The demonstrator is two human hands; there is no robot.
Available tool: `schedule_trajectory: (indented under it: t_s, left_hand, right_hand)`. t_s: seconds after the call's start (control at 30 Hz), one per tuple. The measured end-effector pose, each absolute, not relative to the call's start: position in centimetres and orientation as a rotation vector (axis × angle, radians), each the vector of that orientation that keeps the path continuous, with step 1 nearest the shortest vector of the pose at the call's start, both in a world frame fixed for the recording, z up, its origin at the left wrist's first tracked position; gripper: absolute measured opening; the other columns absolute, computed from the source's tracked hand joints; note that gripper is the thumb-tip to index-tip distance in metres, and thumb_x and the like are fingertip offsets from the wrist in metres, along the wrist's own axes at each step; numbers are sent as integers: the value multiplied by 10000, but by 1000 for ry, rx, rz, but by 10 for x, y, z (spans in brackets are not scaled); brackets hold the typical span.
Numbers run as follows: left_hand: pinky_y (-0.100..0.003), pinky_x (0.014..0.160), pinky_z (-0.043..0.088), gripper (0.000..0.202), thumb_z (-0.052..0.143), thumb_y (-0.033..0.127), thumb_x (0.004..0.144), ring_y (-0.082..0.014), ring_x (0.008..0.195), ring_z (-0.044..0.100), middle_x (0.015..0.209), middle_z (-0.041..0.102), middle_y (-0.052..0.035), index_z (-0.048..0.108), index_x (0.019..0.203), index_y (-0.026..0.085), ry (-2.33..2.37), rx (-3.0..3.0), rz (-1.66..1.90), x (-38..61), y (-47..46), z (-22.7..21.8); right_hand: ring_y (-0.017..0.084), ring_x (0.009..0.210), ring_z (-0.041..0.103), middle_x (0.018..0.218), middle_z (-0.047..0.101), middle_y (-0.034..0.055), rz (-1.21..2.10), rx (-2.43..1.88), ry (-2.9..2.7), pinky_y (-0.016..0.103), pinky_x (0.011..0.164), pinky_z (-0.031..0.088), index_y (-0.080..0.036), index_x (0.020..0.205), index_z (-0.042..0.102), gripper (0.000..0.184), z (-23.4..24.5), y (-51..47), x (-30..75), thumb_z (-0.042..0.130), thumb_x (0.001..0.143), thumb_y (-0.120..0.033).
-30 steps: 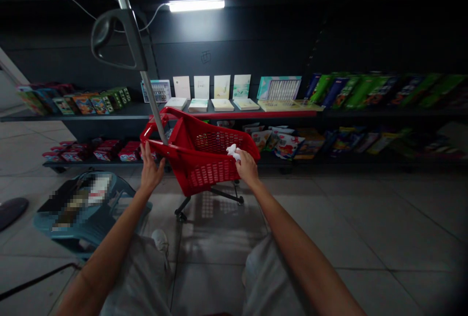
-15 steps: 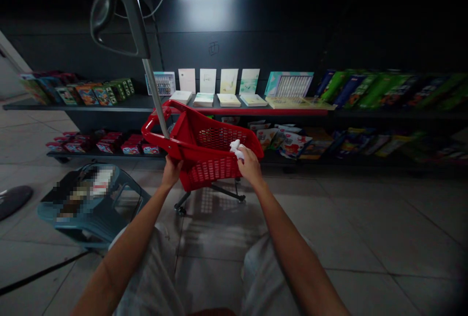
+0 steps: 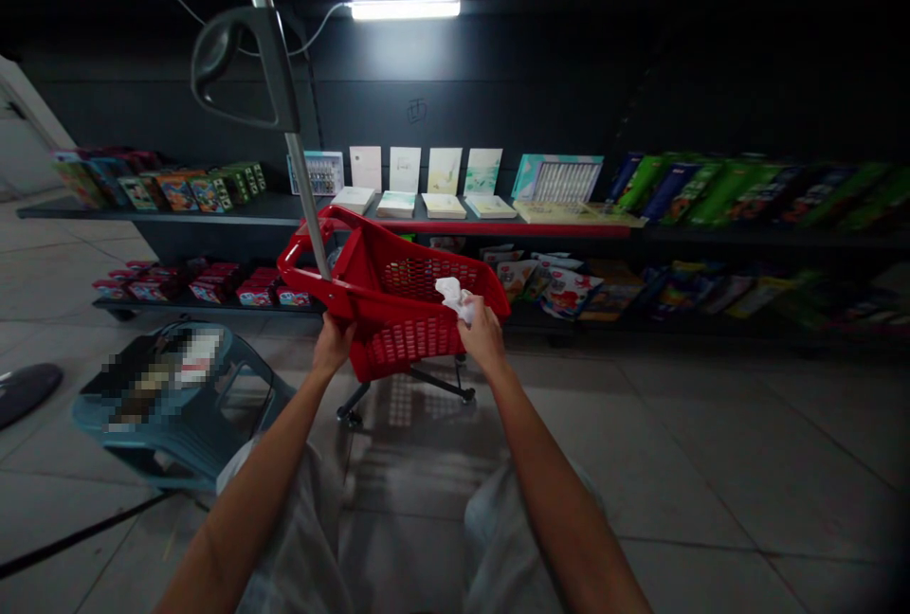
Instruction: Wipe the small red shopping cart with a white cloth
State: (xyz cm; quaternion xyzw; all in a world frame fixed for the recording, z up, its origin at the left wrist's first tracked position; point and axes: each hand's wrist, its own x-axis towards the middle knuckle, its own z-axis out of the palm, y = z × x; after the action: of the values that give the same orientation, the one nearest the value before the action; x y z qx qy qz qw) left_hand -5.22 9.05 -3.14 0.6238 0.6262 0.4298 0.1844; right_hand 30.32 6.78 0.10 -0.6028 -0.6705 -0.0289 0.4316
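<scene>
A small red shopping cart [image 3: 409, 339] with perforated plastic sides stands on dark wheeled legs in front of me. My left hand [image 3: 333, 347] grips the cart's near side, just below the handle end; its fingers are partly hidden behind the red plastic. My right hand [image 3: 484, 334] is closed on a crumpled white cloth or tissue [image 3: 449, 292], at the top rim of the near side toward the cart's far right end. Part of the white piece sticks out over the basket.
A blue plastic stool [image 3: 234, 377] stands at my left, its top blurred out. A metal pole [image 3: 305, 178] with a grey handle rises by the cart. Behind, a dark shelf [image 3: 234, 208] holds notebooks, boxes and bags under a lit tube lamp [image 3: 405, 8].
The view has tilted up slightly. My right hand has moved a little left along the rim with the white piece, which sticks out more. My left hand keeps its grip.
</scene>
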Motion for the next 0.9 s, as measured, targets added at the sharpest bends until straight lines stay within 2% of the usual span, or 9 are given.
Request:
schedule_trajectory:
  t_s: [0.1, 0.17, 0.33, 0.5, 0.63, 0.8, 0.9]
  left_hand:
    - [-449, 915, 582, 515, 607, 381, 938, -309, 1091, 738, 1189, 739, -161, 413, 1371, 182, 1830, 1770, 1127, -51, 84, -24]
    - [-447, 922, 582, 502, 606, 339, 934, -303, 1086, 742, 1170, 749, -145, 417, 1377, 201, 1846, 1766, 1102, -49, 80, -19]
    - [-439, 927, 581, 472, 592, 286, 928, -301, 1095, 741, 1174, 749, -156, 431, 1360, 188, 1868, 1772, 1076, -42, 74, -14]
    - [-456, 944, 574, 457, 564, 292, 948, -313, 1125, 729, 1232, 727, -201, 424, 1361, 154, 1857, 1755, 1062, -35, 71, -15]
    - [-447, 970, 567, 506, 592, 283, 939, -303, 1142, 727, 1226, 734, -183, 402, 1394, 168, 1814, 1746, 1091, -33, 70, -16]
    - [-489, 977, 554, 666, 615, 429, 947, -375, 1234, 680, 1340, 667, -256, 324, 1465, 129, 1803, 1830, 1016, -33, 67, -14]
    - [-488, 981, 547, 705, 601, 437, 958, -384, 1249, 671, 1365, 650, -273, 278, 1495, 114, 1768, 1872, 969, -33, 63, -11]
  right_hand:
    - [311, 1128, 671, 1341, 675, 147, -19, -1473, -1625, 458, 1001, 533, -203, 1430, 469, 596, 5, 67, 305, 567, 843, -171]
    - [321, 1173, 665, 1381, 661, 147, -3, -1463, -1639, 504, 1067, 507, -206, 1465, 465, 634, 6, 67, 305, 585, 843, -181]
    - [304, 1368, 565, 1506, 590, 103, 23, -1400, -1772, 649, 1234, 303, -239, 1452, 511, 617, 2, 69, 293, 553, 844, -141]
    - [267, 1427, 519, 1542, 555, 109, 31, -1270, -1863, 633, 1254, 276, -234, 1476, 493, 584, 3, 65, 270, 502, 898, -153]
    - [261, 1465, 477, 1584, 510, 110, 57, -1212, -1896, 638, 1257, 250, -228, 1505, 457, 539, 6, 65, 258, 441, 968, -182]
    - [228, 1451, 491, 1565, 533, 95, 25, -1159, -1883, 595, 1281, 222, -246, 1522, 441, 527, 10, 69, 244, 418, 997, -205]
    - [219, 1461, 476, 1572, 522, 93, 5, -1102, -1908, 556, 1287, 232, -243, 1536, 427, 530, 14, 68, 230, 416, 1007, -223]
